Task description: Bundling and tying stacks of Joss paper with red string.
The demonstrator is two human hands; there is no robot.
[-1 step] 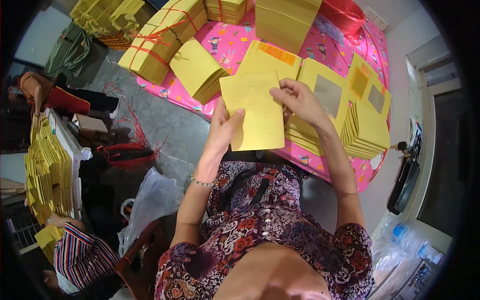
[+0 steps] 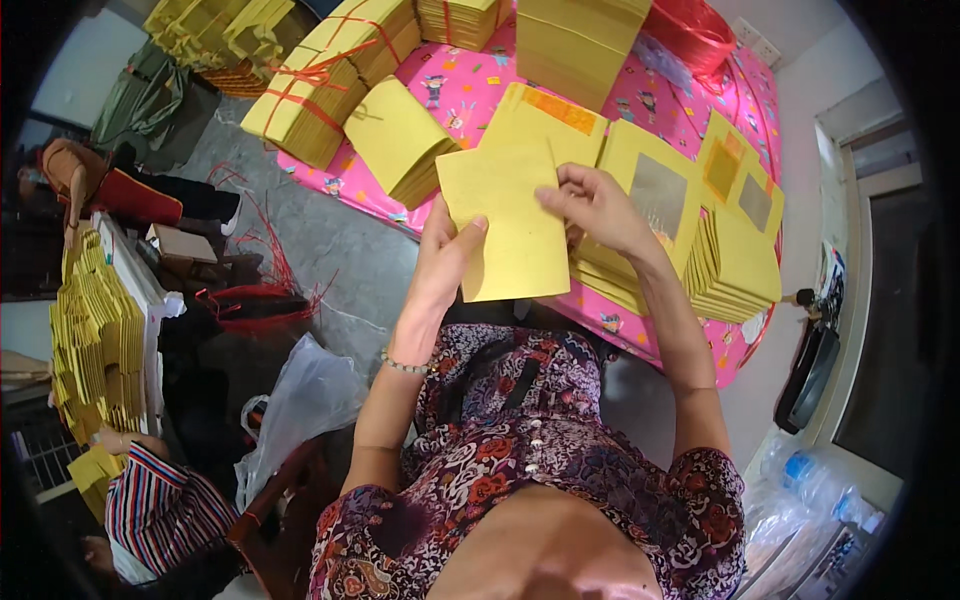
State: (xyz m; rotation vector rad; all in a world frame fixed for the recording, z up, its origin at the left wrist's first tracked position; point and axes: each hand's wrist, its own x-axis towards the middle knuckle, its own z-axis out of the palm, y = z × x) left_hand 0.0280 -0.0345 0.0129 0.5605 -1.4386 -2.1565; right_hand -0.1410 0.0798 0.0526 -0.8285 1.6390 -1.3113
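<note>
Both hands, left hand [image 2: 440,255] and right hand [image 2: 590,205], pinch one yellow sheet [image 2: 505,225]; a light two-edge hold could let it slip or crease.

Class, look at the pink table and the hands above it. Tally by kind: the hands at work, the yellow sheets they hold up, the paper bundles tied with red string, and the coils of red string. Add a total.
Hands: 2, the left hand and the right hand
Held yellow sheet: 1
Tied bundles: 1 clearly seen on the pink table
Red string coil: 1
Total: 5
</note>
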